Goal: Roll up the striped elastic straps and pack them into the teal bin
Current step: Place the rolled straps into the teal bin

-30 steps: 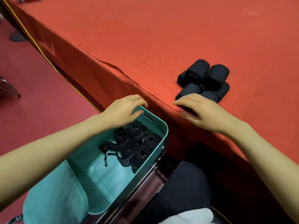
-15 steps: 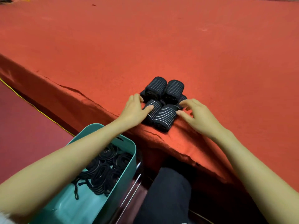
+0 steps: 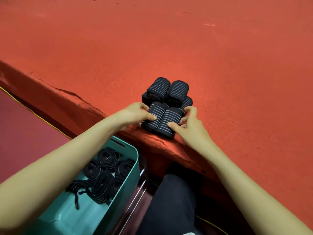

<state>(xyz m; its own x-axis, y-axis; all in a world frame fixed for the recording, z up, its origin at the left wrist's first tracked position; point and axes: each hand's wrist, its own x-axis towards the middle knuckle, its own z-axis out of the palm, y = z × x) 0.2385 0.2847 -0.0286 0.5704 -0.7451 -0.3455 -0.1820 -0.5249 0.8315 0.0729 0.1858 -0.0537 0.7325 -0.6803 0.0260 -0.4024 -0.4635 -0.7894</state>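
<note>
Several rolled black straps with thin white stripes lie in a cluster near the front edge of the red table. My left hand point(image 3: 135, 114) grips the near-left roll point(image 3: 153, 116), thumb on top and fingers behind it. My right hand point(image 3: 188, 126) grips the near-right roll point(image 3: 169, 122), with its thumb on the roll's near end and fingers round the far side. Two more rolls point(image 3: 167, 89) sit stacked behind, with another partly hidden. The teal bin point(image 3: 130, 168) stands lower left, below the table edge, holding several coiled straps point(image 3: 105, 173).
The red felt-covered table point(image 3: 169, 39) stretches far back and to the right. Its front edge point(image 3: 76, 100) runs diagonally with a wrinkled fold. A chrome tube point(image 3: 135, 199) runs beside the bin. My dark-clothed leg point(image 3: 171, 206) is under the table edge.
My left hand left the bin and came up to the rolls. Both hands have closed in from the sides and now grip the two near rolls. The view shifted toward the table.
</note>
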